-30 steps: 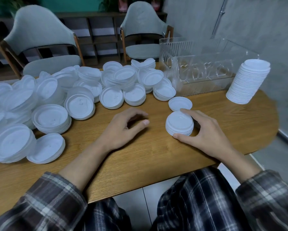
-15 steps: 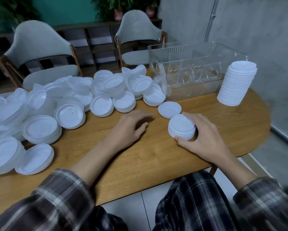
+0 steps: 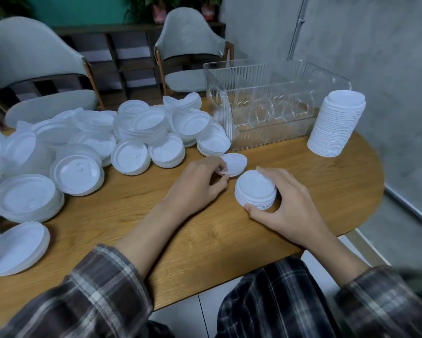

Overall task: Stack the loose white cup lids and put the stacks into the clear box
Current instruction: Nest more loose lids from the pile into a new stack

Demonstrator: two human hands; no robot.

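two hands were in view: one left hand [image 3: 200, 184] and one right hand [image 3: 288, 203]. there was one clear box [image 3: 273, 132] and one wooden table [image 3: 205, 240]. the white lids made two neat stacks, one tall stack [image 3: 336, 125] and one short stack [image 3: 255, 189], plus one single lid [image 3: 235, 163] on its own. the loose heap of lids [image 3: 88, 152] was too many and too overlapped to count. two grey chairs showed: a near chair [image 3: 34, 64] and a far chair [image 3: 188, 45].
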